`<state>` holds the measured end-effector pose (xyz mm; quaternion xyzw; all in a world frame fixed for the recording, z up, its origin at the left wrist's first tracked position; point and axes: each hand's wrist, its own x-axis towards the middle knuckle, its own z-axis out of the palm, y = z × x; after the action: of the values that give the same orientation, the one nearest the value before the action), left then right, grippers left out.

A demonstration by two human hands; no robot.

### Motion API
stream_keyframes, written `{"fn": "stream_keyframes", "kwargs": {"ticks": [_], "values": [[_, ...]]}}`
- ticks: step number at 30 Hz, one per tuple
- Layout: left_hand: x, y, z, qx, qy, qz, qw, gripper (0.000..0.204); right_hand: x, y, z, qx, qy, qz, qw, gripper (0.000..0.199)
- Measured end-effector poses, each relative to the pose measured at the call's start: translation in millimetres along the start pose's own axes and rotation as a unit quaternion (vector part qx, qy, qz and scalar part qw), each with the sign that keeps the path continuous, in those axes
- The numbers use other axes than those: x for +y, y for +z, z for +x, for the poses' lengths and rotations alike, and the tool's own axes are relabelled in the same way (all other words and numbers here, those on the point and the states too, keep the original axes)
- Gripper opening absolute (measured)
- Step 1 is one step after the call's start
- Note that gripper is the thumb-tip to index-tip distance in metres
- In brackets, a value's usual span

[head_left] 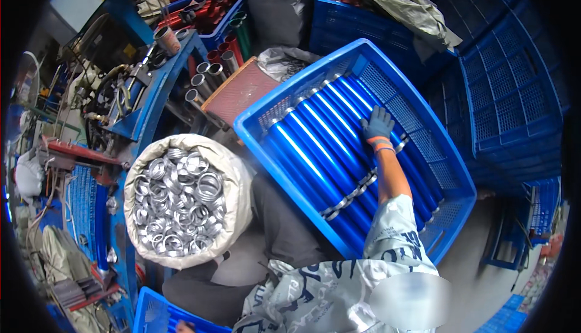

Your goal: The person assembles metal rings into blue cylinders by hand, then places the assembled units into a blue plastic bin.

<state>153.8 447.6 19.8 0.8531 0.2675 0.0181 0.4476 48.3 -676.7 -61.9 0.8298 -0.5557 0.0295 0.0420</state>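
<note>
My right hand wears a grey-blue glove with an orange cuff. It reaches into a large blue plastic crate and lies flat, fingers apart, on a row of shiny blue metal tubes. The tubes lie side by side along the crate and have silver ends. My patterned sleeve covers the near ends of some tubes. My left hand is out of sight.
A white sack full of several silver metal rings stands to my left. Behind it are a blue machine frame, red and grey pipes and a reddish mesh tray. Stacked blue crates fill the right side.
</note>
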Motion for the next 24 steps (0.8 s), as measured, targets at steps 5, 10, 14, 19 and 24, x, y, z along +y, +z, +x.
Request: {"fn": "stream_keyframes", "kwargs": {"ticks": [5, 10, 14, 19, 24], "values": [[-31, -43, -53, -0.079, -0.069, 0.122, 0.987, 0.03, -4, 6, 36, -0.07, -0.007, 0.013, 0.997, 0.084], [-88, -79, -130, 0.022, 0.02, 0.2, 0.979, 0.027, -64, -46, 53, 0.011, -0.131, 0.268, 0.954, 0.063], [-146, -58, -208, 0.105, 0.066, 0.293, 0.948, 0.033, -258, -165, -41, 0.249, -0.407, 0.411, 0.776, 0.063], [-203, 41, -241, 0.144, 0.087, 0.351, 0.921, 0.046, -409, -310, -280, -0.055, -0.721, 0.413, 0.554, 0.061], [-289, 60, -275, 0.236, -0.068, 0.499, 0.831, 0.062, -458, -290, -359, -0.014, -0.816, 0.182, 0.548, 0.09]]}}
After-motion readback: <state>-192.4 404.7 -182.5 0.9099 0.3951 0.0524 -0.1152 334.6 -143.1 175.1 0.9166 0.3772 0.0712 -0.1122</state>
